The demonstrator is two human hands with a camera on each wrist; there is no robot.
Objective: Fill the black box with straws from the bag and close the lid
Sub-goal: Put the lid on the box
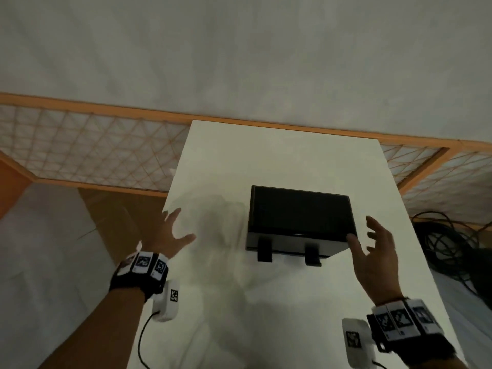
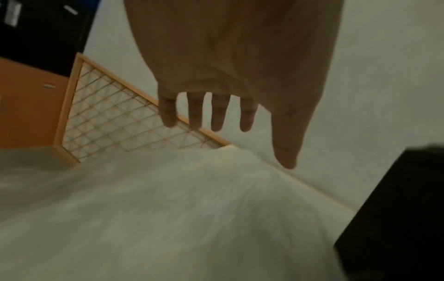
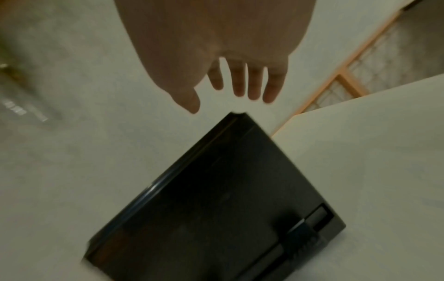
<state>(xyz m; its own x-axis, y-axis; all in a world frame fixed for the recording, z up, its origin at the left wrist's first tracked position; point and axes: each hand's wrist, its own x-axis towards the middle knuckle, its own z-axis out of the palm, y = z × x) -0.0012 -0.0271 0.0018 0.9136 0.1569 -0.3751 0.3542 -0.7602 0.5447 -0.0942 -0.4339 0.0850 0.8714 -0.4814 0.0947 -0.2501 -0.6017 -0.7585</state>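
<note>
A black box [image 1: 298, 211] stands on the white table [image 1: 266, 161] with its lid down and two black latches [image 1: 265, 250] on the side nearest me. My right hand [image 1: 366, 235] hovers open at the box's near right corner, thumb close to the lid edge. From the right wrist, the right hand [image 3: 206, 98] is spread above the box [image 3: 216, 199], holding nothing. My left hand [image 1: 174, 230] is open over the table's left edge. A faint, blurred translucent shape [image 1: 213, 225] lies left of the box, perhaps the bag. I make out no straws.
An orange-framed lattice screen [image 1: 93, 145] runs behind the table. Black cables [image 1: 447, 243] lie on the floor to the right. Both wrists carry marker bands and small white cameras. In the left wrist view the left hand [image 2: 266, 146] is spread, with the box's dark corner [image 2: 396, 218] at lower right.
</note>
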